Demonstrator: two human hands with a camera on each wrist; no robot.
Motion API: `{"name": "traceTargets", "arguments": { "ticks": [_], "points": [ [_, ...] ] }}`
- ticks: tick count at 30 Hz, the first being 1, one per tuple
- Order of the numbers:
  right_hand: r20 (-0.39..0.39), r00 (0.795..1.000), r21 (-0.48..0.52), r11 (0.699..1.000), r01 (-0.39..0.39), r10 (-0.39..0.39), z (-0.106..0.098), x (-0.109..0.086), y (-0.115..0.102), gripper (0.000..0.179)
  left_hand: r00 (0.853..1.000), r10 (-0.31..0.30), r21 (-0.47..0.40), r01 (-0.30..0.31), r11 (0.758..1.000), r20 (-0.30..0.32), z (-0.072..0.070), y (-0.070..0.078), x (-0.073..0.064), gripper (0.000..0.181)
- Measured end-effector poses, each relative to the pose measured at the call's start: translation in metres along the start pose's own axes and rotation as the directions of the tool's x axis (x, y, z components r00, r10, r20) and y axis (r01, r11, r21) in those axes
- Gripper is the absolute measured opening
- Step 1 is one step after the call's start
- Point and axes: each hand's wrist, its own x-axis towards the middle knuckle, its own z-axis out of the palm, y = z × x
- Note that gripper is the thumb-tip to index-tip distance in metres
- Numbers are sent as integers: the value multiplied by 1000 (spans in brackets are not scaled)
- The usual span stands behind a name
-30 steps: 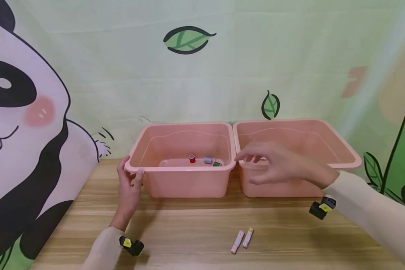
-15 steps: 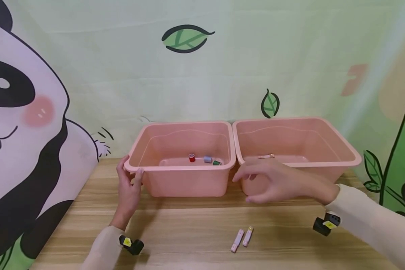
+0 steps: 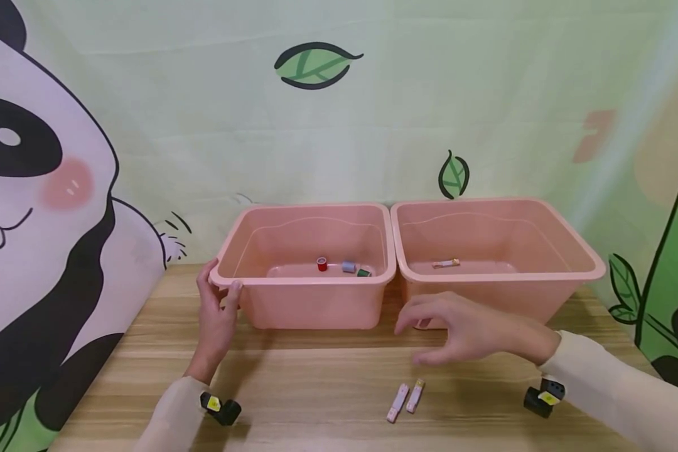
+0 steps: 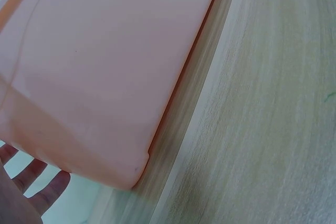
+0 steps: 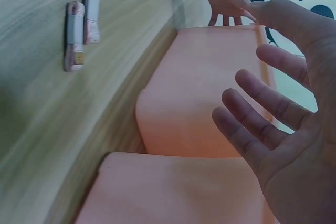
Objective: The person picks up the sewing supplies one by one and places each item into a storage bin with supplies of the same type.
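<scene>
My left hand (image 3: 216, 323) holds the front left corner of the left pink bin (image 3: 311, 307), thumb at the front rim and fingers along the side. Inside that bin lie a red thread spool (image 3: 322, 264), a light blue spool (image 3: 348, 267) and a green spool (image 3: 364, 273). Fingers apart and holding nothing, my right hand (image 3: 474, 329) hovers in front of the right pink bin (image 3: 542, 290). A small folded strip bundle (image 3: 446, 263) lies in the right bin. Two similar pale pink bundles, a left one (image 3: 397, 403) and a right one (image 3: 415, 396), lie side by side on the table.
The bins stand side by side at the back of the wooden table (image 3: 311, 383). Behind them hangs a pale green cloth (image 3: 203, 113) printed with a panda and leaves. Both wrists carry small black cameras.
My right hand has moved down and back from over the right bin's front rim, uncovering the folded bundle inside. The left hand stays at its corner.
</scene>
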Motion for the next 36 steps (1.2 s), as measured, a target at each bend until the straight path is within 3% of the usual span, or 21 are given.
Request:
{"name": "traceTargets", "arguments": {
  "ticks": [15, 24, 36],
  "points": [
    [-19, 1000, -31, 999, -12, 12, 31, -17, 20, 30, 1000, 11, -2, -11, 1000, -1, 2, -3, 1, 62],
    [0, 1000, -58, 998, -15, 15, 50, -21, 29, 31, 1000, -21, -6, 21, 1000, 8, 0, 6, -1, 65],
    [41, 999, -49, 999, -11, 13, 69, -27, 44, 26, 1000, 0, -18, 0, 1000, 0, 1, 2, 0, 64]
  ]
}}
